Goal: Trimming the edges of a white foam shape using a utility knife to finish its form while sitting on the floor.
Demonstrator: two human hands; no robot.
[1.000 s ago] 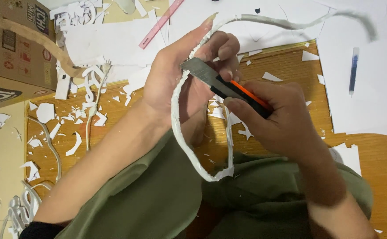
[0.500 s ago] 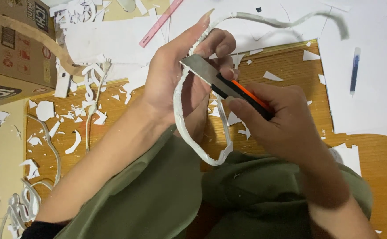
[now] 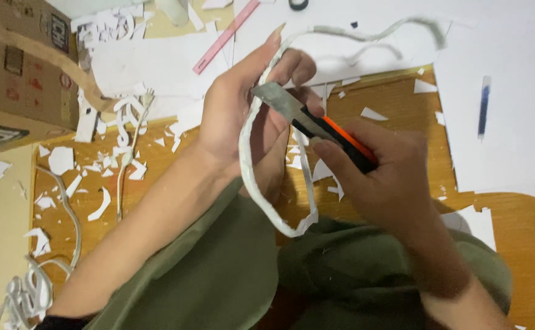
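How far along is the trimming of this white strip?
Done: many white offcuts litter the wooden floor, so much cutting looks finished. In hand: the left hand holds a curved white strip, and the right hand sets the blade of an orange-and-black utility knife against its upper part. Left: the strip's long loop hangs below the blade, apparently untrimmed; large white sheets lie beyond.

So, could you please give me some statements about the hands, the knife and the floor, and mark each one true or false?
1. The right hand holds a utility knife with an orange and black handle. True.
2. The left hand holds a white strip. True.
3. The knife blade is fully retracted. False: the blade is out, against the strip.
4. A pink ruler lies on the white sheets. True.
5. The blue pen is in the left hand. False: it lies on a white sheet.
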